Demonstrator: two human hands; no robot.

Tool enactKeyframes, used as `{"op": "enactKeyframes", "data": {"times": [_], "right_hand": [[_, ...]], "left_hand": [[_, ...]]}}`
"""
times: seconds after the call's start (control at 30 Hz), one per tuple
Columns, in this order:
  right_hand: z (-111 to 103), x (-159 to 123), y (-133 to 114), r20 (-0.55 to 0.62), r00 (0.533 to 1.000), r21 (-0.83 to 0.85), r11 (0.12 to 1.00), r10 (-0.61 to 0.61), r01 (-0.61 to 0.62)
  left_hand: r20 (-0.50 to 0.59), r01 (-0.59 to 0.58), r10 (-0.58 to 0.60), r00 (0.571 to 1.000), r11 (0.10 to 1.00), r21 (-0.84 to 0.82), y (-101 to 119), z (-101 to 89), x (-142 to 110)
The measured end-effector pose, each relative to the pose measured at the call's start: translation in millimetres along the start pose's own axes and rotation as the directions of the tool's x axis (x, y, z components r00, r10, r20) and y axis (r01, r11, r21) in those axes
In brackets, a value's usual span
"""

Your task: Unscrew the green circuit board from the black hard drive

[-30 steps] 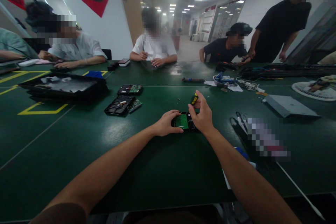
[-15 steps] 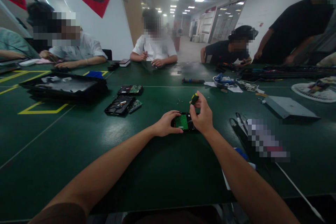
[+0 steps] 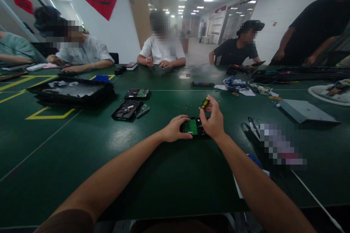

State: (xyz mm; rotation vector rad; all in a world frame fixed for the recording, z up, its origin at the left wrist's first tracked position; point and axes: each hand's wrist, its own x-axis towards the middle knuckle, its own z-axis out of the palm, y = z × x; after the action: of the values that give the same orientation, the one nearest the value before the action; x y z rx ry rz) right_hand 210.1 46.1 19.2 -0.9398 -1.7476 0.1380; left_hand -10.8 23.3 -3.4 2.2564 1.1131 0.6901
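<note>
A hard drive [image 3: 190, 126] with a green circuit board facing up lies flat on the green table. My left hand [image 3: 176, 128] grips its left end, thumb along the near edge and fingers along the far edge. Above the drive's right end, my right hand [image 3: 212, 119] holds a screwdriver [image 3: 205, 103] by its yellow and black handle, which stands tilted. The hand hides the screwdriver's shaft and tip, so contact with the drive cannot be made out. Several tiny screws [image 3: 188, 105] lie just beyond the drive.
Left of my hands lie another hard drive [image 3: 137, 94], an opened black casing [image 3: 125, 110] and a loose circuit board [image 3: 143, 110]. Stacked black trays [image 3: 73, 91] stand further left. A grey metal box [image 3: 308, 110] and a white cable [image 3: 314, 198] are at right. Several people sit across the table.
The whole view has shifted slightly, moving things a little to the right. The screwdriver handle has turned, showing more yellow. My left hand keeps its hold on the hard drive.
</note>
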Motion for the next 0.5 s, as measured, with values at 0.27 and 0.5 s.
{"op": "enactKeyframes", "data": {"times": [0.27,0.5], "right_hand": [[-0.9,-0.1,-2.1,0.009,1.0,-0.003,1.0,-0.009,0.009],[-2.5,0.1,-2.2,-0.023,0.999,-0.068,0.997,-0.028,0.027]], "left_hand": [[-0.013,-0.009,0.009,1.0,1.0,-0.001,1.8,0.5,-1.6],[-0.01,-0.012,0.012,1.0,1.0,0.0,1.9,1.4,-0.9]]}}
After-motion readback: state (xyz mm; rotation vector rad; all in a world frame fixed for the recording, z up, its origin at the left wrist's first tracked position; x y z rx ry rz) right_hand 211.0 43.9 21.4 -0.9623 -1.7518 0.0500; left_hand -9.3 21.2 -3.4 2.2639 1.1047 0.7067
